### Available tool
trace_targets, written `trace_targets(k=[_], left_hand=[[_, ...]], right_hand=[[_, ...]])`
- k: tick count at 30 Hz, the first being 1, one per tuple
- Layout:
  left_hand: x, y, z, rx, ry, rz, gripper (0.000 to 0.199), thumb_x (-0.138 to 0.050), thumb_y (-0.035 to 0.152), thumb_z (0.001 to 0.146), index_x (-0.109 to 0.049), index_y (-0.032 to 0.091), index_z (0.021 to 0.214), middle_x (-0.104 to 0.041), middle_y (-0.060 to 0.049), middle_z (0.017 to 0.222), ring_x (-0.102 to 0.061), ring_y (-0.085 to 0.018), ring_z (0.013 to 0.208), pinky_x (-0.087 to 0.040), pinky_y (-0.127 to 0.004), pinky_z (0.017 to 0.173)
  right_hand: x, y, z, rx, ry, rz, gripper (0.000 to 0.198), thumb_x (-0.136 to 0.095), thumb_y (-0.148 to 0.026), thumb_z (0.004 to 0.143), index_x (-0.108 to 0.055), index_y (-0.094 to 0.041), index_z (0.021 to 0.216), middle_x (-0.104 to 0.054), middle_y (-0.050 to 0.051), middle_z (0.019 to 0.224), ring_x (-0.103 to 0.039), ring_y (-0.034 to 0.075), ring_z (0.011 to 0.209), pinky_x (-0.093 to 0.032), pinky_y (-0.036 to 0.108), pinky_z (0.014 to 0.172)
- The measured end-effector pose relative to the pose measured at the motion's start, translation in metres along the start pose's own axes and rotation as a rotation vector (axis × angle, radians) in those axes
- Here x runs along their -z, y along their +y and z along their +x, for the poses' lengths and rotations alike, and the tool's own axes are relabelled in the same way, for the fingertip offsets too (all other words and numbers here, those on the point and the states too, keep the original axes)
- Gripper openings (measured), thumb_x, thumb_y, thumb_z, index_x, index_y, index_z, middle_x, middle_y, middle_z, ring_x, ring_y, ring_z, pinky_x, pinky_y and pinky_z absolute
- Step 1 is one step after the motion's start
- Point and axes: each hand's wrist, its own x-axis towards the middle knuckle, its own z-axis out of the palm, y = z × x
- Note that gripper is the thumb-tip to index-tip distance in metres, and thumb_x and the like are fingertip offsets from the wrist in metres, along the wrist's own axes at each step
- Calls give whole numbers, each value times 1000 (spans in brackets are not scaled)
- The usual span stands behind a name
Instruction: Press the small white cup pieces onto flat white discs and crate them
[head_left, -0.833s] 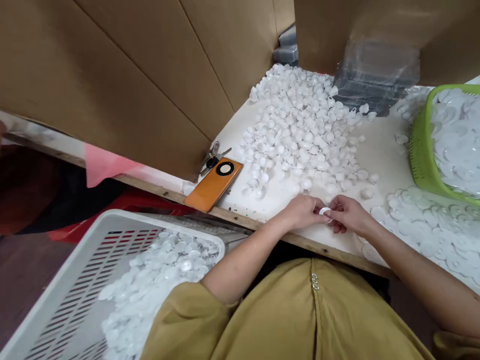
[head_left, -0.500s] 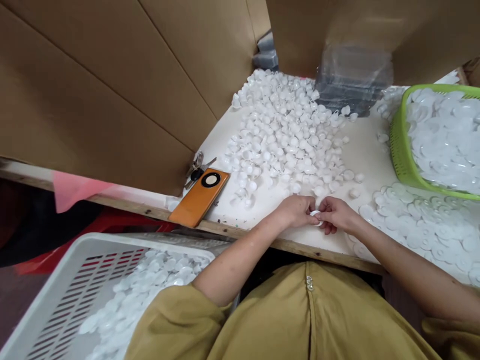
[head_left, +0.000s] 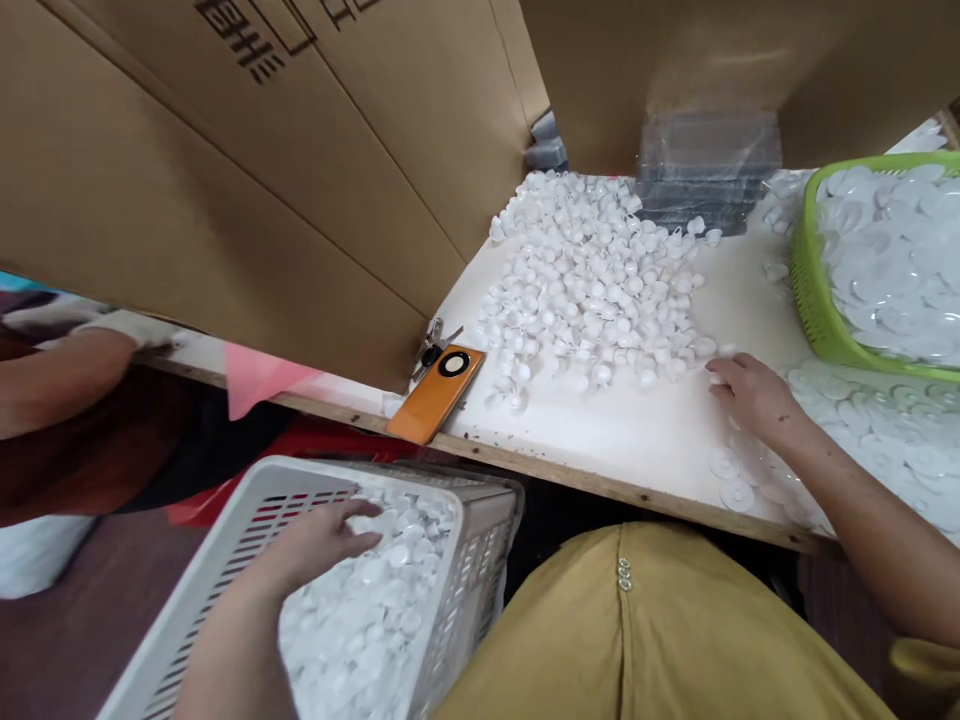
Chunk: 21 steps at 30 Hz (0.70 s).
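Note:
My left hand (head_left: 328, 543) is over the white plastic basket (head_left: 480, 540) on the left, fingers apart and nothing visible between them. Inside the basket lies a heap of small white plastic pieces (head_left: 390, 570). On the tabletop, my right hand (head_left: 754, 395) is by the right edge of a pile of small white cup-like plastic pieces (head_left: 592, 270). Its thumb and fingertips close around a small white plastic piece (head_left: 717, 378), mostly hidden by the fingers. Flat, round white discs (head_left: 870, 440) lie to the right, partly behind that hand and forearm.
A green basket (head_left: 814, 290) full of white pieces stands at right. An orange phone (head_left: 427, 405) and keys (head_left: 431, 352) lie at the table's front edge. Cardboard (head_left: 300, 200) walls the left and back. Clear plastic bags (head_left: 705, 170) stand behind the pile. Another person's arm (head_left: 67, 370) shows far left.
My hands have parted from the white piece they held together. The left has swung down over the white basket; the right has moved right and forward to the pile's edge. The view has shifted left.

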Motion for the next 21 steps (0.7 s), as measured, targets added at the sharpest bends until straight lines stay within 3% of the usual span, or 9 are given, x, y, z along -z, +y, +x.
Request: trace_targets(k=[1,3,5,8,11,14,18,21], left_hand=[[-3,-9,-1,68,34,22,45,-59,47,63,-69,17,94,-71,-8,76,-67,-28,73,-50,-33,67],[-10,-3,-1,99,129,-25,51,-55,51,68,-68,17,104,-73,-10,86,-68,-29,79,-50,-35,72],[-15,30,1,5,269,-124,53,-49,55,75,-65,19,111,-73,-8,93,-67,-26,82,-50,-34,74],[-22,105,6,-304,375,-278,45,-50,52,81,-65,19,108,-71,-7,96,-65,-22,85,-51,-32,79],[-35,182,11,-650,344,-377,30,-55,39,85,-66,18,103,-67,-6,92,-63,-18,84,-51,-31,80],[-54,243,19,-884,297,-441,26,-60,27,84,-65,19,108,-63,-5,95,-62,-15,85,-51,-28,79],[-74,298,33,-1023,293,-383,43,-66,25,81,-59,22,123,-56,-6,103,-60,-17,93,-51,-30,85],[-78,317,43,-1018,280,-351,33,-63,23,82,-63,22,116,-54,-6,105,-59,-17,91,-51,-31,85]], right_hand=[[-1,-3,2,-8,-26,70,27,-53,-21,83,-66,-19,107,-63,9,95,-61,24,82,-49,35,72],[-6,-16,2,-6,-89,253,24,-56,-26,83,-67,-20,104,-64,7,96,-62,19,74,-50,34,73],[-11,-32,1,28,-152,387,21,-59,-30,83,-70,-22,100,-61,7,103,-62,16,71,-51,33,72],[-17,-47,-2,97,-170,374,20,-62,-29,82,-72,-23,98,-57,8,106,-62,16,75,-51,33,75],[-9,-40,-10,105,-176,306,21,-62,-29,82,-70,-23,100,-60,6,96,-61,16,74,-48,31,71],[6,-24,-30,100,-280,167,9,-64,-27,80,-67,-20,86,-61,3,80,-59,16,69,-43,28,64],[16,-14,-58,82,-352,-51,15,-70,-27,73,-61,-20,83,-61,4,86,-57,17,67,-37,27,54],[16,-18,-63,85,-307,30,9,-67,-24,76,-58,-21,80,-61,2,78,-56,15,62,-36,26,54]])
